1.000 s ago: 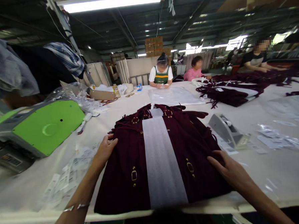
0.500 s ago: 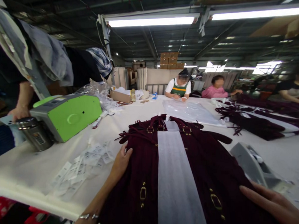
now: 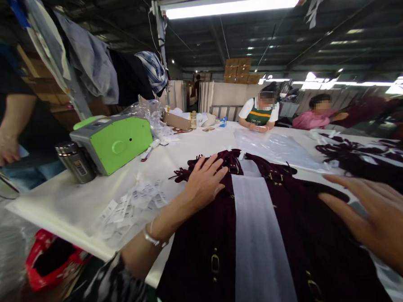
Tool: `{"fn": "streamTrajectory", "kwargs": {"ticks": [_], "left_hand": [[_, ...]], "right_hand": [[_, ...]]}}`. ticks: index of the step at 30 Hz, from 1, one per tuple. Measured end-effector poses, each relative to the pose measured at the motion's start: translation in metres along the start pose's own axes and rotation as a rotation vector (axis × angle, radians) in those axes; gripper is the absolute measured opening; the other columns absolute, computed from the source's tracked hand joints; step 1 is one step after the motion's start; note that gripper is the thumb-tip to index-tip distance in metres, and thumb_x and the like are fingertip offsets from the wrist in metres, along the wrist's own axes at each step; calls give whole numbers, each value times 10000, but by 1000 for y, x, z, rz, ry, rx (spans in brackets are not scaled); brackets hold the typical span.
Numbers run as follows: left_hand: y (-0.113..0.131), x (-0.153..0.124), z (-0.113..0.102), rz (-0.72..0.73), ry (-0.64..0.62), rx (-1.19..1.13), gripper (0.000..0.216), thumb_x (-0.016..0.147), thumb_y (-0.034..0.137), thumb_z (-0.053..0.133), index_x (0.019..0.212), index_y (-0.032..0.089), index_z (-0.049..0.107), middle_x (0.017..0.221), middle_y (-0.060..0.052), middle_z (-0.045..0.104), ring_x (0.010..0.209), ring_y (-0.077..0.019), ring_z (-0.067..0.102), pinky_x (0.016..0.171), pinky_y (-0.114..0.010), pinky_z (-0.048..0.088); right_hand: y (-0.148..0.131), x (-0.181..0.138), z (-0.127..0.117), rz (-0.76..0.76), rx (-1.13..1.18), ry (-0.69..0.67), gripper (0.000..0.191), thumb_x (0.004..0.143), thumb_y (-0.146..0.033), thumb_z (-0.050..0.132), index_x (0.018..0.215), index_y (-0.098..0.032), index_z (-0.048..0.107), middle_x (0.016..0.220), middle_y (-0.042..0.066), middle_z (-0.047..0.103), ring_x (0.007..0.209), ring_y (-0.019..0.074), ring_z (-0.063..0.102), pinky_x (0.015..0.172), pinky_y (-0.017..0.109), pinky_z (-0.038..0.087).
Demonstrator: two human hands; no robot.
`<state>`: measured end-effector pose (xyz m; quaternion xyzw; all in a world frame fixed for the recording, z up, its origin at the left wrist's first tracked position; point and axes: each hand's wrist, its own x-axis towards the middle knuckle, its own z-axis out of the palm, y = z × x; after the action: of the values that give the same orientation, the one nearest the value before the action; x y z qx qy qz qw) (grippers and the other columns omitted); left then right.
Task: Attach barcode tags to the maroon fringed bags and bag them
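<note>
A dark maroon garment (image 3: 200, 254) with small gold buckles lies flat on the white table (image 3: 65, 198), with a white paper strip (image 3: 260, 238) down its middle. My left hand (image 3: 205, 180) rests flat on the garment's upper left part, fingers spread, near the fringed edge. My right hand (image 3: 377, 218) hovers open over the garment's right side, fingers stretched out, holding nothing.
A green machine (image 3: 115, 142) and a steel flask (image 3: 75, 162) stand at the left. Loose paper tags (image 3: 130, 206) lie beside the garment. A clear plastic bag (image 3: 275, 149) lies beyond it. A person's arm (image 3: 4, 134) is at far left; other people sit at the far end. More maroon garments (image 3: 367, 160) lie at right.
My left hand has slid up the garment toward its top edge and spread flat. My right hand has lifted off the right side. The view has swung left.
</note>
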<state>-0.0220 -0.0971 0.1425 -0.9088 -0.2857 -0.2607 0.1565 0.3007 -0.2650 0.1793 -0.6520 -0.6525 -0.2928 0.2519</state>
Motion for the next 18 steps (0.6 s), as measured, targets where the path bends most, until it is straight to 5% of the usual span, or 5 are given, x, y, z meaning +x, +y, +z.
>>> {"fn": "streamTrajectory", "kwargs": {"ticks": [5, 8, 11, 14, 18], "left_hand": [[28, -13, 16, 1, -189, 84, 151, 966, 154, 444, 970, 159, 595, 879, -52, 658, 863, -210, 630, 955, -427, 437], [57, -58, 3, -32, -239, 69, 153, 955, 144, 429, 1021, 139, 567, 765, -30, 619, 694, -199, 594, 760, -381, 465], [84, -108, -3, -39, -292, -2, 407, 935, 126, 430, 1339, 79, 423, 778, -20, 631, 632, -185, 576, 688, -363, 452], [95, -143, 1, -75, -342, -151, 675, 906, 110, 447, 1510, 65, 149, 856, -22, 659, 686, -188, 597, 690, -361, 451], [94, -157, 8, -143, -357, -246, 767, 884, 152, 487, 1530, 80, 79, 905, -31, 674, 723, -197, 609, 753, -382, 453]], "right_hand": [[-128, 68, 49, -255, 178, -119, 516, 1011, -464, 322, 1371, -157, 529, 1434, 123, 532, 1341, 280, 461, 1125, 492, 365], [-151, 44, 115, -270, 244, -202, 517, 1013, -449, 332, 1406, -162, 506, 1471, 129, 494, 1392, 290, 401, 1148, 522, 314], [-145, 13, 156, -301, 308, -248, 488, 1013, -418, 318, 1414, -212, 504, 1474, 99, 498, 1411, 274, 379, 1166, 533, 273], [-135, 14, 150, -274, 395, -300, 537, 998, -482, 347, 1438, -201, 474, 1492, 102, 475, 1426, 296, 355, 1173, 557, 256], [-148, 50, 95, -214, 597, -299, 567, 1011, -477, 309, 1512, -215, 353, 1521, 97, 436, 1405, 287, 396, 1156, 516, 329]]}}
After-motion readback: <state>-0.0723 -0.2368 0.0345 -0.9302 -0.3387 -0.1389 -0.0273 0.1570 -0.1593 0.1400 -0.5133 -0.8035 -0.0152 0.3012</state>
